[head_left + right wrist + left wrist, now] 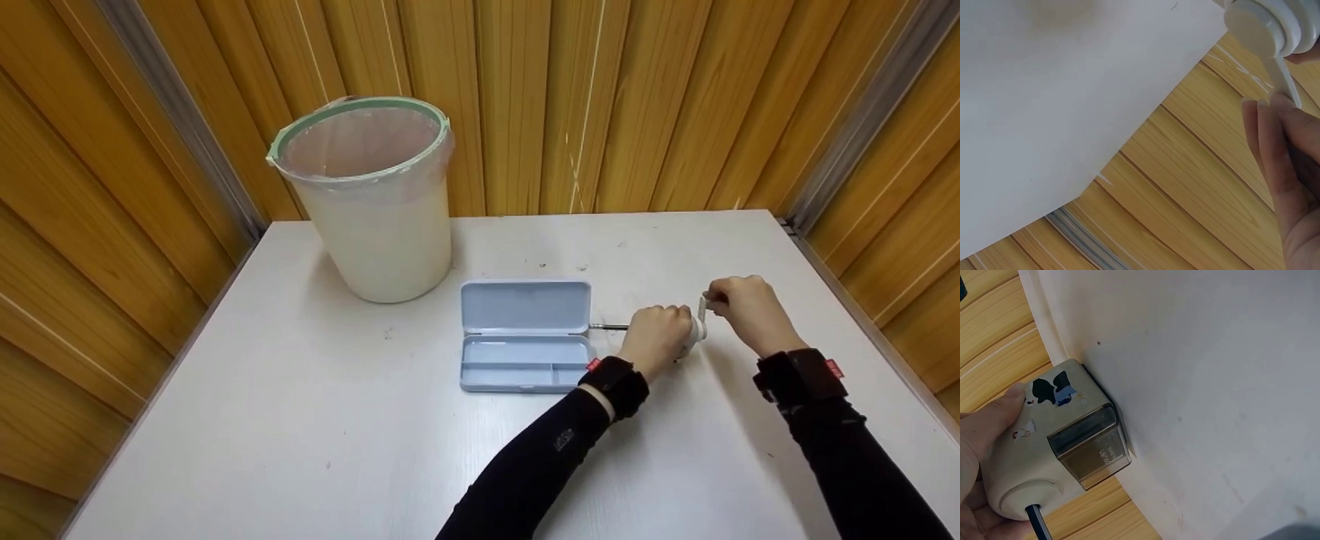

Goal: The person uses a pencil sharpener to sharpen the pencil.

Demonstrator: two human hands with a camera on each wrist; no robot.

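Observation:
My left hand grips a white crank pencil sharpener, which has dark printed figures and a see-through brown shavings drawer. A dark pencil sticks into the sharpener's round hole; in the head view it points left, towards the pencil case. On the sharpener's far side, my right hand pinches the crank handle between thumb and fingers. The open light-blue pencil case lies left of both hands, its lid tilted back. My left hand covers most of the sharpener in the head view.
A tall cream bin with a green rim and a clear liner stands at the table's back left. The white table meets wood-patterned walls at the back and sides. Small dark marks dot the tabletop.

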